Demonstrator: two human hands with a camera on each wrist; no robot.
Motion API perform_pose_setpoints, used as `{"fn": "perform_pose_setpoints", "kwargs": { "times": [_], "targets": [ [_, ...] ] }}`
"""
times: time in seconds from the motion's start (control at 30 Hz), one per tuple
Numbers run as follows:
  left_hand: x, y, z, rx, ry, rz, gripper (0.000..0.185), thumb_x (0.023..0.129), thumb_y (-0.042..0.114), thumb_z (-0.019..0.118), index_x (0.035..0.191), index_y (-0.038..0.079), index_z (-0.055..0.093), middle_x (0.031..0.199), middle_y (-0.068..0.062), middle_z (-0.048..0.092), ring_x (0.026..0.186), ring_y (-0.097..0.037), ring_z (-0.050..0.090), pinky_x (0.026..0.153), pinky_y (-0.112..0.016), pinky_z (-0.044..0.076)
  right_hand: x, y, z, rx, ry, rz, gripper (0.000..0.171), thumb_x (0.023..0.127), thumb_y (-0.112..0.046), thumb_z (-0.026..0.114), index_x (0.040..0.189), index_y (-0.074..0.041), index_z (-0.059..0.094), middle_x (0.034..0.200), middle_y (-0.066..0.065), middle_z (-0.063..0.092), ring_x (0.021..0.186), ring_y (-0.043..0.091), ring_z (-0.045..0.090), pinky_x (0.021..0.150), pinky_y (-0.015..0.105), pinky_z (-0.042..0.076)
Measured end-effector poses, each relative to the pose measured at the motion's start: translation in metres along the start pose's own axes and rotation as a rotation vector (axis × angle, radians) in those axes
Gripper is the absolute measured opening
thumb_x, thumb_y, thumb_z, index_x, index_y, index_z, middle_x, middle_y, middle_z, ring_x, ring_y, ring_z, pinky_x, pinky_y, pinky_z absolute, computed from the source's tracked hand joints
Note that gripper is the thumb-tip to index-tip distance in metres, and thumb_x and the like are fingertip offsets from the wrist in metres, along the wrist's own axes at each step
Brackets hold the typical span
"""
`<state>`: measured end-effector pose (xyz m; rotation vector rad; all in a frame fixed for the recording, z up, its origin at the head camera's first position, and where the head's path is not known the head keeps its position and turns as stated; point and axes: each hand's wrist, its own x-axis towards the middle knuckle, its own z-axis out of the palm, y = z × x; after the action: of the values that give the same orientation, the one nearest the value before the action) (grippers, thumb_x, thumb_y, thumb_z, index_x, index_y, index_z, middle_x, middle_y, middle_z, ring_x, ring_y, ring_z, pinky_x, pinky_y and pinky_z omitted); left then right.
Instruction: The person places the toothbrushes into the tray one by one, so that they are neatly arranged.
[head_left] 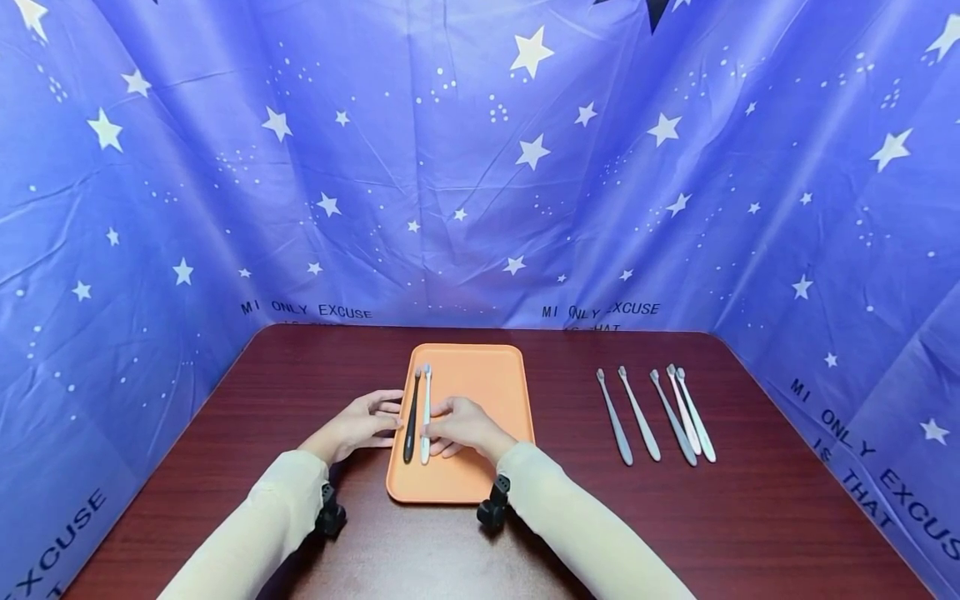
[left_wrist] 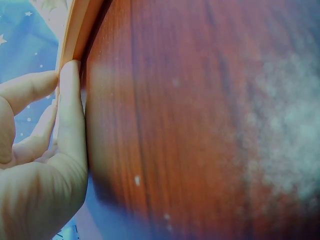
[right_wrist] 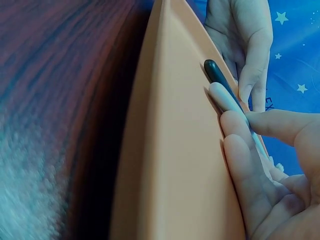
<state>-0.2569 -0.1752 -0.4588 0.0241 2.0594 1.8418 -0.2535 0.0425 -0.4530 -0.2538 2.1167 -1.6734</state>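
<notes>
An orange tray (head_left: 480, 379) lies on the dark red-brown table. Toward its left side a black toothbrush (head_left: 412, 421) and a white toothbrush (head_left: 427, 412) lie side by side, heads to the far end. My right hand (head_left: 465, 427) is over the tray and pinches the white toothbrush's handle between thumb and fingers, with the fingertips low along the tray floor in the right wrist view. My left hand (head_left: 358, 425) rests at the tray's left rim, fingertips touching the outer wall (left_wrist: 82, 30). Its fingers (left_wrist: 71, 115) are extended, close to the table.
To the right of the tray lie several toothbrushes: a grey one (head_left: 617, 421) and a pale one (head_left: 641, 417), then a group with another grey one (head_left: 675, 421), a pink one (head_left: 684, 408) and a white one (head_left: 697, 417). A blue star-printed cloth (head_left: 450, 167) surrounds the table.
</notes>
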Motion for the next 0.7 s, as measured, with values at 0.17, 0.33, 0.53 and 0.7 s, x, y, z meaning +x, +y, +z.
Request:
{"fn": "perform_pose_setpoints", "kwargs": {
  "times": [0.17,0.33,0.53,0.7],
  "targets": [
    [-0.0007,0.0003,0.0011,-0.005,0.011,-0.002,0.062,0.092,-0.005,0.063,0.149,0.001,0.04,0.127,-0.022,0.052,0.102,-0.027,0.063,0.084,-0.045,0.059,0.0,-0.0007,-0.0001,0.006,0.003,0.006,0.037,0.09,-0.01,0.075,0.117,0.005,0.055,0.081,0.014,0.072,0.064,0.022,0.071,0.054,0.031,0.06],
    [-0.0002,0.0001,0.0009,-0.006,0.005,-0.001,0.063,0.092,-0.004,0.063,0.149,0.001,0.039,0.128,-0.022,0.052,0.104,-0.026,0.062,0.085,-0.044,0.058,-0.0002,-0.0008,0.0004,0.004,0.011,0.016,0.037,0.09,-0.01,0.075,0.118,0.004,0.055,0.082,0.014,0.072,0.066,0.025,0.072,0.056,0.032,0.06],
    [0.0009,0.0005,0.0014,-0.002,0.01,0.002,0.062,0.092,-0.004,0.063,0.149,0.001,0.04,0.128,-0.022,0.051,0.103,-0.026,0.063,0.085,-0.044,0.058,0.0001,-0.0018,-0.0002,0.002,0.01,0.021,0.039,0.09,-0.011,0.075,0.121,0.004,0.056,0.084,0.014,0.072,0.067,0.026,0.072,0.056,0.033,0.06],
    [0.002,-0.0014,0.0006,0.004,0.012,-0.002,0.062,0.092,-0.004,0.063,0.149,0.002,0.04,0.129,-0.022,0.051,0.102,-0.026,0.063,0.085,-0.044,0.059,-0.0005,-0.0025,0.0,-0.001,0.01,0.027,0.039,0.091,-0.011,0.075,0.121,0.004,0.056,0.083,0.014,0.072,0.067,0.026,0.072,0.057,0.033,0.06]
  ]
}}
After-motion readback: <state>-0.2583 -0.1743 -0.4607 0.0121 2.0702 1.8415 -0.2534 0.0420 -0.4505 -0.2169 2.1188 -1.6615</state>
